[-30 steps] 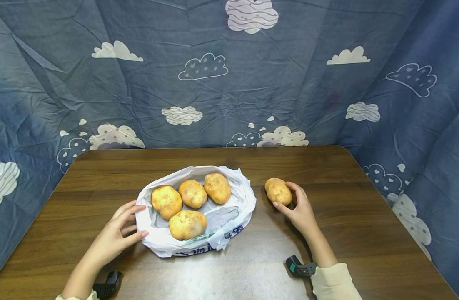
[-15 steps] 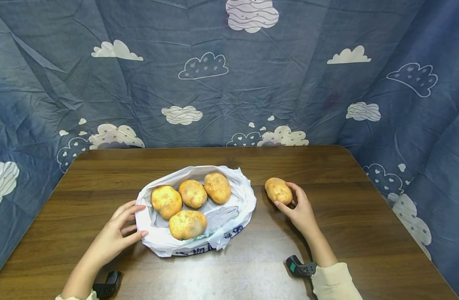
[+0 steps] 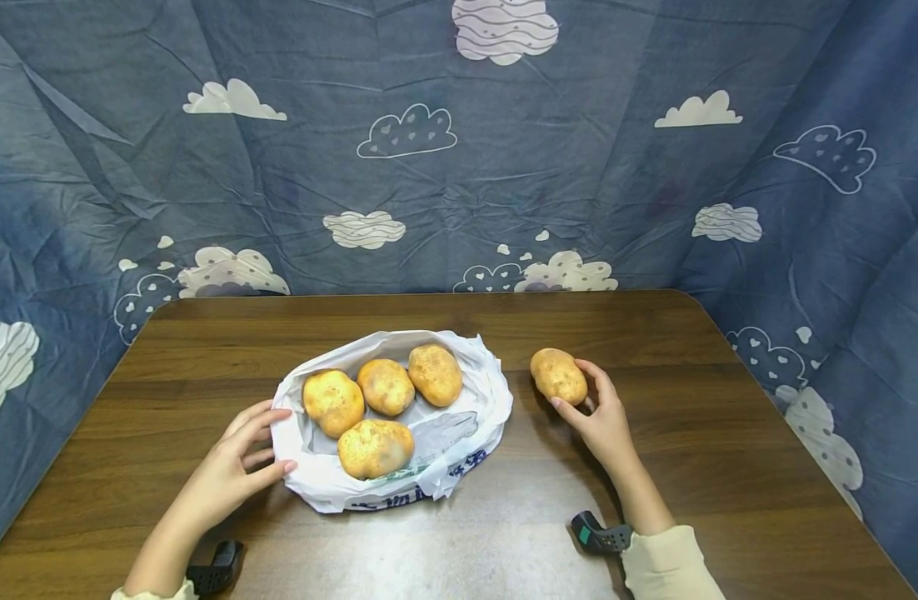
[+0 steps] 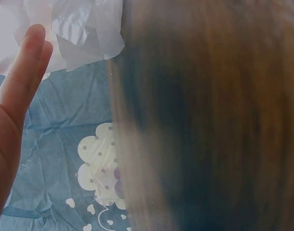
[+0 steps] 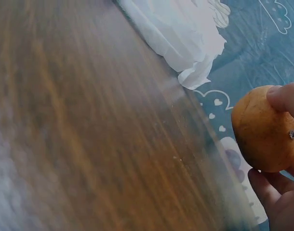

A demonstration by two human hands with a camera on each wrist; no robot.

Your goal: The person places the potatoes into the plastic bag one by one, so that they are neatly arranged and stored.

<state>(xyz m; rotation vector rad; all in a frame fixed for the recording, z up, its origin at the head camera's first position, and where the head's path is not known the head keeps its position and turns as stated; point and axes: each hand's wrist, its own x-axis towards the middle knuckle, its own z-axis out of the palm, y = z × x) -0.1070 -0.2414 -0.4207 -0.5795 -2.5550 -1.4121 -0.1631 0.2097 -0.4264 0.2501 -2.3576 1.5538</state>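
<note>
A white plastic bag (image 3: 492,406) with blue print stands on the table, its mouth spread wide. Inside lie several yellow-brown potatoes (image 3: 373,449). My left hand (image 3: 230,467) holds the bag's left end, index finger and thumb over its side and the other fingers partly hidden behind it. In the left wrist view, two fingers lie straight along the white bag (image 4: 86,33). To the right of the bag, my right hand (image 3: 603,421) grips a single potato (image 3: 558,375) between thumb and fingers. That potato (image 5: 262,130) shows a small dark spot in the right wrist view.
Brown wood-grain table (image 3: 691,375) surrounds the bag. Behind its far edge hangs a dark blue cloth (image 3: 301,192) printed with clouds. Black wrist devices (image 3: 600,534) sit by both cuffs, near the table's front.
My right hand and the potato in it have shifted slightly up in the head view. The left hand, the bag and the potatoes inside stay where they were.
</note>
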